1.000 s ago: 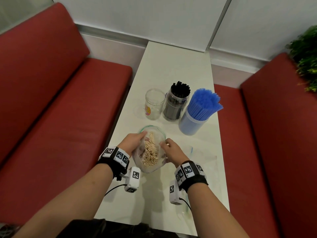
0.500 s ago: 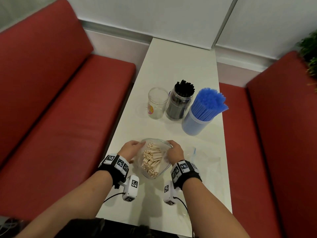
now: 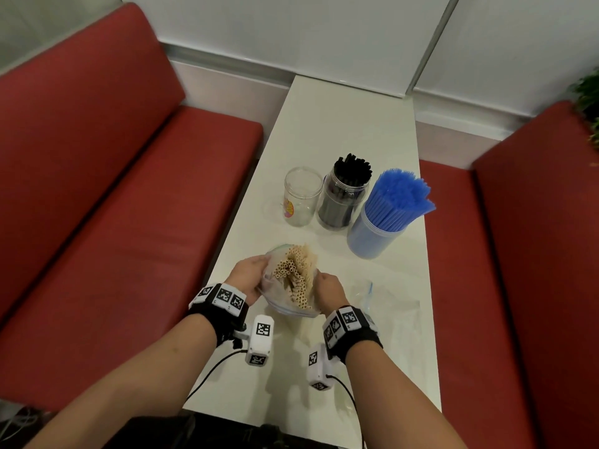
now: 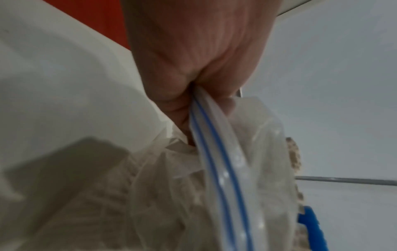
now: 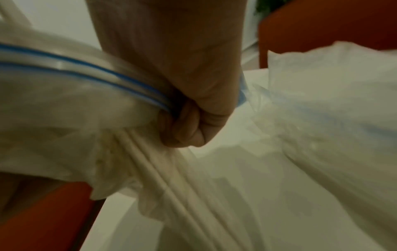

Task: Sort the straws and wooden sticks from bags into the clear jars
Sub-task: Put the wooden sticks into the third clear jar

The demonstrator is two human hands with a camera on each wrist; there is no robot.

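A clear zip bag (image 3: 275, 294) full of beige paper straws (image 3: 295, 273) stands on the white table (image 3: 340, 131), mouth wide. My left hand (image 3: 248, 277) pinches the left side of its blue-lined rim (image 4: 214, 152). My right hand (image 3: 329, 291) grips the right side of the rim (image 5: 86, 71). Beyond stand an empty clear jar (image 3: 301, 196), a jar of black straws (image 3: 345, 192) and a jar of blue straws (image 3: 385, 215).
An empty clear zip bag (image 3: 385, 299) lies flat on the table right of my right hand. Red bench seats (image 3: 113, 205) flank the narrow table on both sides. A green plant (image 3: 588, 98) shows at the far right.
Both hands kept hold of the bag's rim and shifted it slightly; the straw ends now poke up higher out of the mouth. The head camera moved a little.
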